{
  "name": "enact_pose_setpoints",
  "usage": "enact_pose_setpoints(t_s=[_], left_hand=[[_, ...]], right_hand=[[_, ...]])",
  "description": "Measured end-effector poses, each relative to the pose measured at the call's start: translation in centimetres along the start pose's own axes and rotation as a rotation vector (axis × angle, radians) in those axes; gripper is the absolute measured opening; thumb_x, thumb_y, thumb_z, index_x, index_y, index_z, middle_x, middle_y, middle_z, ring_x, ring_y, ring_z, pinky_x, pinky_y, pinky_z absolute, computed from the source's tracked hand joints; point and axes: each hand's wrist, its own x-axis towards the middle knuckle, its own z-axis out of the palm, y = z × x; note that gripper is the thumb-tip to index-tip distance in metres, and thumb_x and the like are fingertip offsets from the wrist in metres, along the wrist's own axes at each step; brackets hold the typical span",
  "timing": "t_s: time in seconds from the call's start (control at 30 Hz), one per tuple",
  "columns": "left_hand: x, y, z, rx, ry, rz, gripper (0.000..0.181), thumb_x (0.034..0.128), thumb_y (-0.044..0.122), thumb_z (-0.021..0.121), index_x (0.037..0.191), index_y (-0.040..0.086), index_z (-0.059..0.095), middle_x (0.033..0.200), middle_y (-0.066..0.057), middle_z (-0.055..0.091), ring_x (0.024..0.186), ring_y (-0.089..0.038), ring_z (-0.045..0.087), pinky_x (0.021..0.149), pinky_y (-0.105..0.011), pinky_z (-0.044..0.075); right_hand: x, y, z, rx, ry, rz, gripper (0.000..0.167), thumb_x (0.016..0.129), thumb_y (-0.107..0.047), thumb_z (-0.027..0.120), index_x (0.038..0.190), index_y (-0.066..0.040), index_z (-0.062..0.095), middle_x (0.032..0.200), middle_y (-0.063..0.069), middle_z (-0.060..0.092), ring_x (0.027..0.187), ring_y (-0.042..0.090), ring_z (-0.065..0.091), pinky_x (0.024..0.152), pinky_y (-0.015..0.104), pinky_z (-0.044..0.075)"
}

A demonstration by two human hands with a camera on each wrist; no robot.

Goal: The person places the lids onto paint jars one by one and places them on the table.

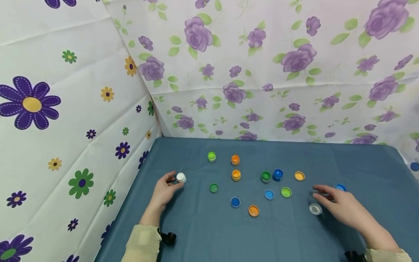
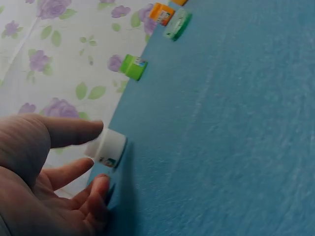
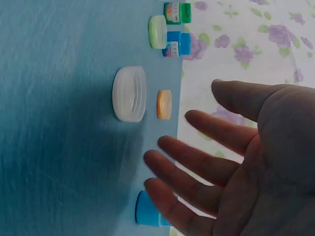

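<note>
At the left of the blue-covered table stands a small white paint jar [image 1: 181,177], upright. My left hand [image 1: 163,191] is beside it, thumb and forefinger spread near its rim; in the left wrist view the jar [image 2: 113,147] stands just past the fingertips, and contact is hard to tell. On the right, a whitish lid [image 1: 315,209] lies with its hollow side up. My right hand [image 1: 343,205] hovers by that lid with loosely extended fingers and holds nothing. Partly hidden behind the right hand is a light blue jar [image 1: 340,187], seen more fully in the right wrist view.
Uncapped jars stand towards the back: lime green [image 1: 211,157], orange [image 1: 235,160], yellow-orange [image 1: 236,175], green [image 1: 265,177] and dark blue [image 1: 278,175]. Several loose lids lie around them, among them an orange lid [image 1: 253,210] and a dark blue lid [image 1: 235,202]. Flowered cloth hangs behind and left.
</note>
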Motion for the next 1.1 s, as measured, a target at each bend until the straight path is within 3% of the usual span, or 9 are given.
enact_pose_setpoints(t_s=[0.13,0.27,0.4,0.63,0.9,1.1], left_hand=[[0.4,-0.1,0.8,0.037,0.048,0.027,0.052,0.0991,0.008,0.077,0.147,0.0,0.061,0.131,-0.023,0.06,0.107,-0.034,0.058,0.091,-0.049,0.048],[0.3,-0.3,1.5,0.057,0.092,0.058,0.044,0.0995,0.008,0.077,0.14,-0.002,0.066,0.127,-0.023,0.061,0.115,-0.038,0.057,0.099,-0.057,0.047],[0.2,-0.3,2.0,0.054,0.124,0.053,0.045,0.1003,0.01,0.077,0.142,-0.001,0.064,0.126,-0.022,0.059,0.11,-0.037,0.054,0.095,-0.054,0.045],[0.2,0.1,2.2,0.056,0.134,0.039,0.043,0.1009,0.011,0.076,0.14,-0.003,0.065,0.128,-0.022,0.058,0.11,-0.036,0.054,0.093,-0.053,0.046],[0.3,-0.2,2.3,0.032,0.148,0.028,0.04,0.1017,0.013,0.076,0.137,-0.003,0.065,0.127,-0.023,0.058,0.104,-0.034,0.053,0.088,-0.05,0.046],[0.1,-0.3,2.2,-0.02,0.138,0.011,0.041,0.1028,0.016,0.076,0.138,-0.001,0.064,0.13,-0.022,0.06,0.099,-0.03,0.054,0.083,-0.044,0.047]], right_hand=[[-0.3,-0.3,0.5,0.027,-0.017,0.013,0.065,0.113,-0.048,0.054,0.153,0.003,0.054,0.134,0.025,0.067,0.11,0.041,0.069,0.08,0.048,0.059],[-0.5,-0.7,1.2,0.035,-0.029,0.019,0.063,0.112,-0.045,0.056,0.152,0.004,0.054,0.127,0.02,0.071,0.1,0.03,0.07,0.075,0.043,0.057],[-0.5,-0.8,1.4,0.026,-0.024,0.018,0.065,0.112,-0.045,0.058,0.152,0.006,0.053,0.114,0.012,0.072,0.09,0.022,0.067,0.07,0.042,0.053],[-0.5,-0.7,1.7,0.007,-0.049,0.034,0.075,0.105,-0.049,0.068,0.153,0.006,0.051,0.139,0.034,0.062,0.116,0.048,0.067,0.085,0.055,0.059],[-0.5,-0.3,2.2,-0.06,-0.04,0.029,0.077,0.093,-0.042,0.085,0.146,0.006,0.058,0.13,0.035,0.06,0.109,0.047,0.067,0.085,0.059,0.057],[-0.7,-0.1,2.6,-0.072,-0.026,0.026,0.074,0.09,-0.038,0.088,0.144,0.005,0.061,0.13,0.034,0.059,0.106,0.045,0.067,0.084,0.057,0.056]])
